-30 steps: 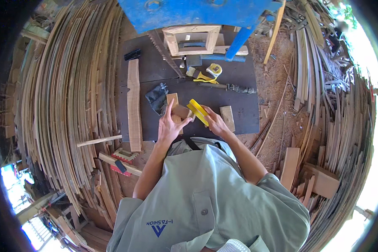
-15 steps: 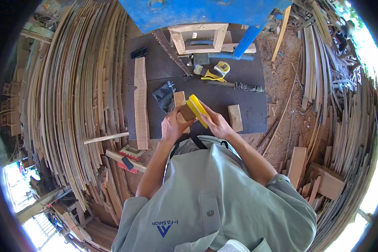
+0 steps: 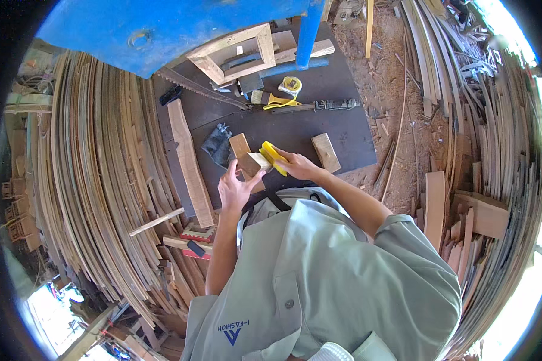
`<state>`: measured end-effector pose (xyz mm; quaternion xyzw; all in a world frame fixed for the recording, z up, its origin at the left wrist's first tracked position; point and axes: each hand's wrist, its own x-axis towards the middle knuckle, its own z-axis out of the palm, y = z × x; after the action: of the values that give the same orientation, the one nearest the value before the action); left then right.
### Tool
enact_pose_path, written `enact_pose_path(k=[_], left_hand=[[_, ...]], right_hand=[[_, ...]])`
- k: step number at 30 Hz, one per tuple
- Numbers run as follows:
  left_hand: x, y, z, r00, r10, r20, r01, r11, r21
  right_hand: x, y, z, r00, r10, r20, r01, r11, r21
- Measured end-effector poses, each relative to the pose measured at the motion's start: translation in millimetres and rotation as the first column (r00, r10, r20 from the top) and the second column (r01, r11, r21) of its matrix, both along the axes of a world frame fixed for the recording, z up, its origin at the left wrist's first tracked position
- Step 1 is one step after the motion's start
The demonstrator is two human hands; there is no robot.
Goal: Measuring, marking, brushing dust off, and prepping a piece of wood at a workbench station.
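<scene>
My left hand [image 3: 235, 188] grips a small wooden block [image 3: 251, 163] between thumb and fingers, with a pale face of it turned up. In my right hand [image 3: 299, 166] is a yellow scrub brush [image 3: 271, 154], pressed against the block's right side. Beneath them, another wooden piece [image 3: 239, 145] lies on the dark board [image 3: 271, 132], partly hidden by the held block. A dark glove-like cloth [image 3: 217, 145] rests just left of that piece. Farther right, a separate wooden block [image 3: 326, 152] lies on the board.
A long plank [image 3: 190, 165] lies at the left. Beyond my hands are a tape measure [image 3: 290, 86], a yellow-handled brush [image 3: 281, 102], a wrapped-handle tool [image 3: 337, 104], a saw blade [image 3: 205, 91] and a wooden frame [image 3: 215, 71]. A blue metal leg [image 3: 308, 37] stands at the back.
The view has swung, so the scene sits tilted and farther left. My left hand has turned the block, bringing a pale face up, and its fingers have spread more around it.
</scene>
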<state>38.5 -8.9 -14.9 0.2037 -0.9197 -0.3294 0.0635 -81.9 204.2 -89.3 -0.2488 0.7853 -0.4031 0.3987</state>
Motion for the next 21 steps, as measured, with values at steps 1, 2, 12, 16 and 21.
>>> enact_pose_path(k=[1, 2, 12, 16, 21], left_hand=[[-4, 0, -2, 1.0, 0.002, 0.002, -0.002, 0.999, 0.032], [-7, 1, 1, 1.0, -0.002, 0.026, 0.002, 1.0, 0.007], [-19, -4, 0, 0.999, -0.027, 0.039, 0.025, 0.998, 0.053], [-20, -11, 4, 0.995, -0.05, 0.081, 0.035, 0.984, 0.176], [-50, -2, 20, 0.951, -0.306, -0.045, 0.308, 0.93, 0.202]], right_hand=[[-5, -4, 16, 1.0, 0.001, -0.002, -0.001, 1.0, -0.006], [-7, -7, 33, 0.999, -0.021, 0.03, 0.024, 0.995, -0.101], [-8, -4, 40, 0.998, -0.012, 0.066, 0.024, 0.983, -0.18], [-9, -5, 92, 0.986, -0.046, -0.161, -0.032, 0.893, -0.45], [-52, 20, 125, 0.567, 0.282, -0.774, -0.462, 0.887, -0.015]])
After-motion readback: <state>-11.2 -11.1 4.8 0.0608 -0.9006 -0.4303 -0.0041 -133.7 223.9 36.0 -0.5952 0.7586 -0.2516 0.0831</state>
